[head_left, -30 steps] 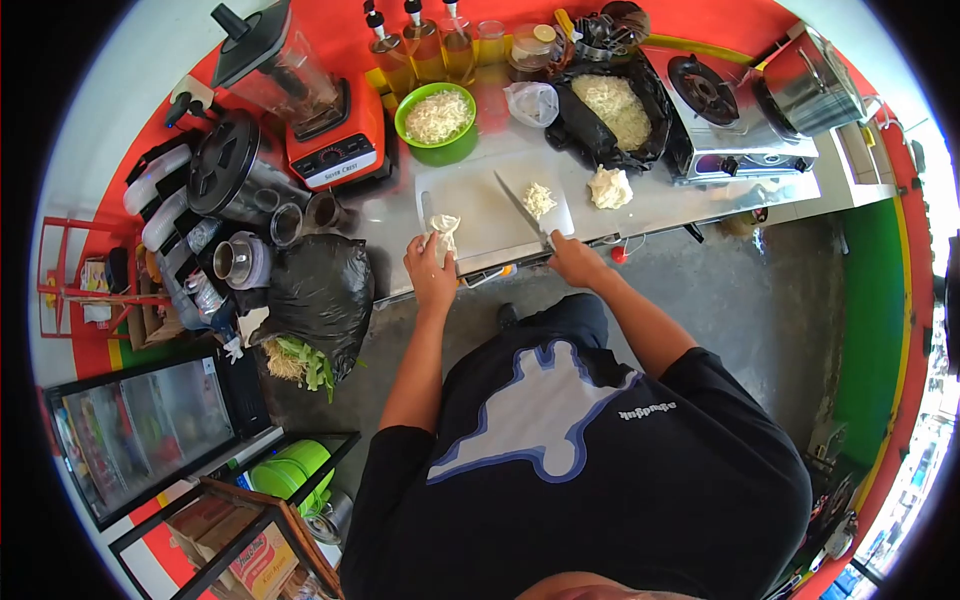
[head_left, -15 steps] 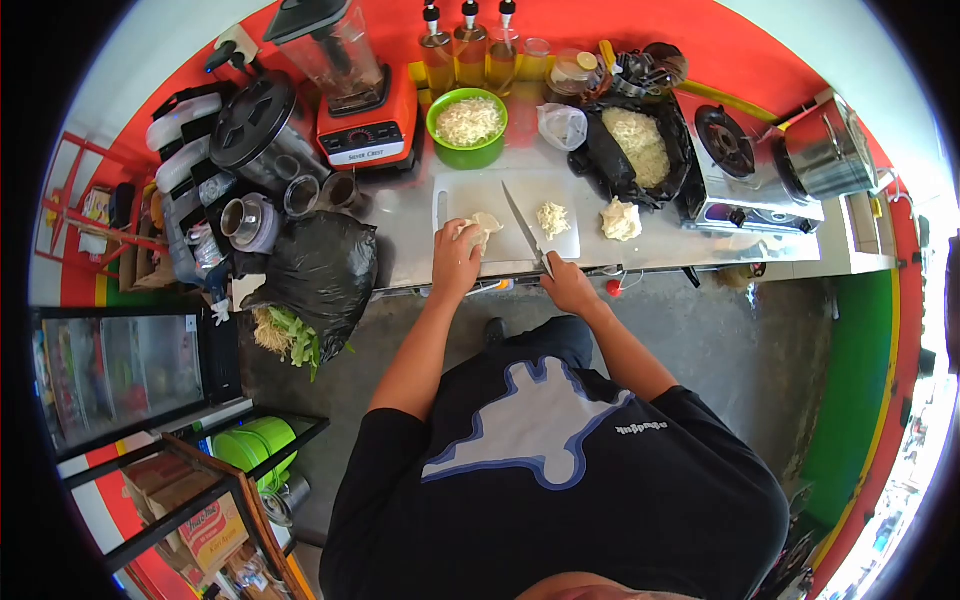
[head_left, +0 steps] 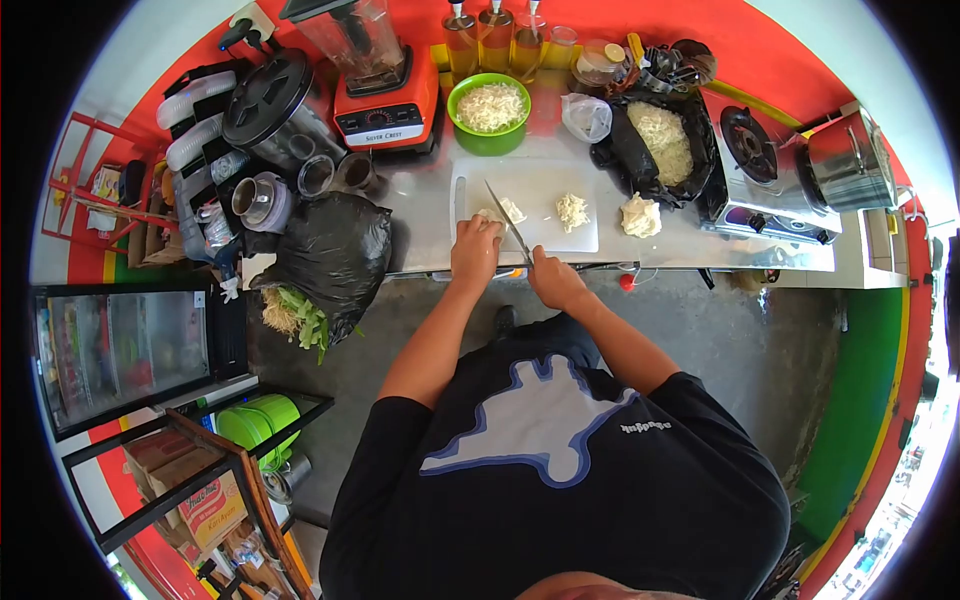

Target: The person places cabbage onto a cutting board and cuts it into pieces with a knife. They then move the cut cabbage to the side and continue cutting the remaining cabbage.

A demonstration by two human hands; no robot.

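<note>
Kitchen; blender (head_left: 387,112), gas stove (head_left: 770,190), steel pot (head_left: 850,165); cutting board (head_left: 545,180) on metal counter (head_left: 422,228)

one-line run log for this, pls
left hand: at pale food | right hand: holding knife, blade at food | chopped pile: on cutting board, right of knife

On the counter (head_left: 425,222), the cutting board (head_left: 560,180) lies before the bowl (head_left: 490,143), left of the stove (head_left: 772,192).
</note>
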